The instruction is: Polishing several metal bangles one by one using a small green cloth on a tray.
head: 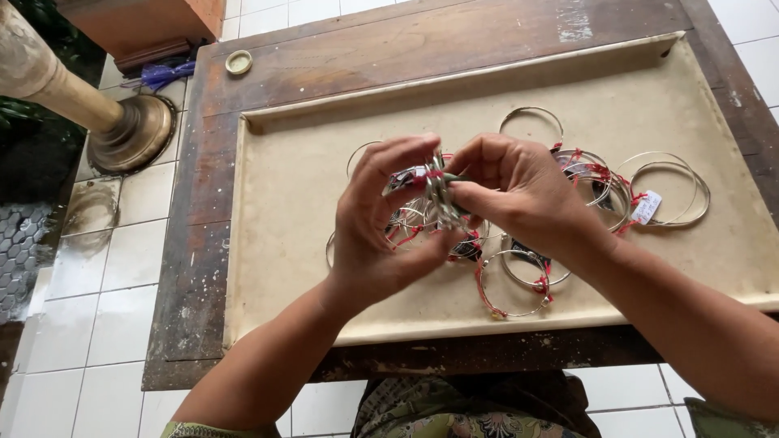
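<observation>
- Bangles point(439, 191), a stacked bunch, pinched between both hands above tray point(284, 243).
- Left hand point(377, 223) curled around the stack.
- Right hand point(519, 191) fingers closed on its edge.
- Loose rings point(665, 191) lie on the tray.

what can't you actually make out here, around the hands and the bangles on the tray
- Stack of bangles, head view: the count and the inner rims are hidden by the left hand and right hand.
- Loose bangles on the tray: those under the hands are covered.
- White tag: print too small.
- Brass stand: its top is cut off by the left edge.
</observation>
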